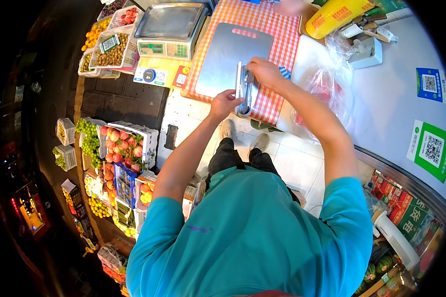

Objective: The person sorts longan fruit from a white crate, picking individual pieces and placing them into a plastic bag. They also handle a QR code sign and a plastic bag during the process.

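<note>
Left hand (224, 104): fingers pinch a slim metal case (243, 92) to their right; right hand (265, 73): fingers sit at its far end, grip unclear. Uneven pressure could tip it.

Left hand (225, 103) and right hand (263, 71) hold a slim silvery object (245, 91) by the right edge of the metal board (225, 57).

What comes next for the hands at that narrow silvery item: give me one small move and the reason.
Perhaps the left hand should steady the near end of the narrow silvery item, since it is there while the right hand is toward the far end.
</note>
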`<state>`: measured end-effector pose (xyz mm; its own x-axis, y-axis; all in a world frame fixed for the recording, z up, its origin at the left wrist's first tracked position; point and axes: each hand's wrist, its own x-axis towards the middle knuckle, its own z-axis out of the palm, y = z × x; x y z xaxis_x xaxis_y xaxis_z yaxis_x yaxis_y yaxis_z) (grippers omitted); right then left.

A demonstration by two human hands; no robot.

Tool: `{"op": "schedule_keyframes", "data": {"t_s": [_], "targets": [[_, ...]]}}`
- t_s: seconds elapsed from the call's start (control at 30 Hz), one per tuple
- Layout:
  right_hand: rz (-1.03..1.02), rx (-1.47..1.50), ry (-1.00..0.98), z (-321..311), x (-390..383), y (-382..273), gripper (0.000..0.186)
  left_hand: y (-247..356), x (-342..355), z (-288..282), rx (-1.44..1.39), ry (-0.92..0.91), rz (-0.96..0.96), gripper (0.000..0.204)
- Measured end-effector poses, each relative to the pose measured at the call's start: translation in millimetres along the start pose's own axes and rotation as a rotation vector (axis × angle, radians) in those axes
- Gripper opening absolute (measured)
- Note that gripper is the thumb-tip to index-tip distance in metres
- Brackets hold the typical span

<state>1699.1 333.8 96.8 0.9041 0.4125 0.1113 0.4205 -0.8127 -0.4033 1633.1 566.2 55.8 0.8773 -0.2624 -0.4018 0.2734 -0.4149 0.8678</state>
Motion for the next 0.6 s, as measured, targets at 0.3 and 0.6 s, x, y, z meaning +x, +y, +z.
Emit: {"op": "schedule_keyframes", "data": {"t_s": [0.3,0.6], "targets": [[0.832,0.456,0.031,62.2,-53.6,-46.5,0.044,-13.9,-10.6,17.6,0.401,0.247,0.083,0.060],[0.796,0.366,0.015,79.1,-73.3,-85.9,0.048,-18.6,-20.4,38.8,0.376,0.233,-0.004,0.054]]}}
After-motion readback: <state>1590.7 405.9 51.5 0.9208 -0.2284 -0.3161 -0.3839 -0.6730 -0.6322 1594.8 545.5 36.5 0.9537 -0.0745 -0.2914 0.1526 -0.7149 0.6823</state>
